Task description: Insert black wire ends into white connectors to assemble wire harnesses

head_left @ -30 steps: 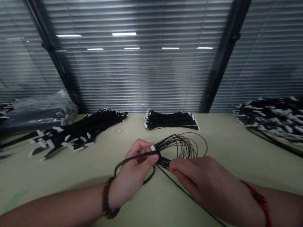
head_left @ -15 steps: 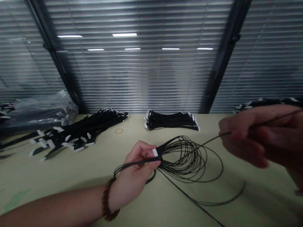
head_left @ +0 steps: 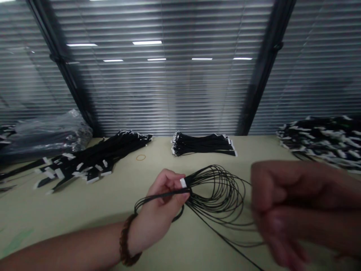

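the left hand (head_left: 159, 212) pinched the looped black wires (head_left: 216, 205) beside a white plug (head_left: 183, 183), over the near middle of the table (head_left: 93, 205). the right hand (head_left: 296, 210) was curled and blurry at the near right, so i could not tell if it gripped a wire. a dark bundle (head_left: 203, 144) lay far off, in the middle.

The right hand (head_left: 293, 210) was blurred and cut off by the right edge; whether it gripped a wire could not be determined. It obscured the outer ends of the looped black wire bundle (head_left: 207, 204), whose inner section was partly concealed by the left hand (head_left: 160, 203). Pin details on the white connector (head_left: 183, 183) were too small to resolve. The clear plastic bag (head_left: 47, 131) extended past the left edge
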Tool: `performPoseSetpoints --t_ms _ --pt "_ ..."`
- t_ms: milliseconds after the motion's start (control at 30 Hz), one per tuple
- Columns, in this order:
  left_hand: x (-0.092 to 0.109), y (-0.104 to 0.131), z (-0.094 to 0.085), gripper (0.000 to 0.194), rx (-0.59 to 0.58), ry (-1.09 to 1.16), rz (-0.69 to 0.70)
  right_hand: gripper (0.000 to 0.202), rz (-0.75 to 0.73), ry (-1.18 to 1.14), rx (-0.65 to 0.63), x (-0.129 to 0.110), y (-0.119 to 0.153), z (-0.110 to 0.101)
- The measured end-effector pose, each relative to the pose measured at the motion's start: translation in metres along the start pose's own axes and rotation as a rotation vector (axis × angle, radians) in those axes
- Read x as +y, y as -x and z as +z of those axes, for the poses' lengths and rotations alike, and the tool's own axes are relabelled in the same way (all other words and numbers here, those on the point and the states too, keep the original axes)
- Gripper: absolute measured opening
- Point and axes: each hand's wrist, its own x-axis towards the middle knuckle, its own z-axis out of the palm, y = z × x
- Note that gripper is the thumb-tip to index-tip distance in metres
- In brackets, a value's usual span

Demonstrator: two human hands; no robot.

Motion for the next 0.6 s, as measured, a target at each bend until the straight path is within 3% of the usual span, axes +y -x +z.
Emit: performPoseSetpoints --t_ms 33,100,233,367,600 --pt "0.0 0.0 0.0 0.017 -0.001 0.01 0.006 0.021 -0.012 -0.043 -0.133 -0.009 -0.003 0.006" --pt "-0.001 0.002 -0.001 0.018 -0.022 0.041 0.028 0.014 -0.064 0.028 -0.136 -0.019 -0.009 0.017" --pt "-0.005 0.006 -0.002 0.016 -0.078 0.106 0.144 0.011 -0.249 0.321 0.079 -0.018 -0.008 0.027" --pt "-0.011 0.008 -0.002 0.021 -0.172 0.111 0.29 0.016 -0.328 0.417 0.094 -0.011 -0.001 0.031" --pt "-0.013 0.012 0.0 0.023 -0.214 0.148 0.332 0.026 -0.387 0.467 0.167 -0.017 0.003 0.037"
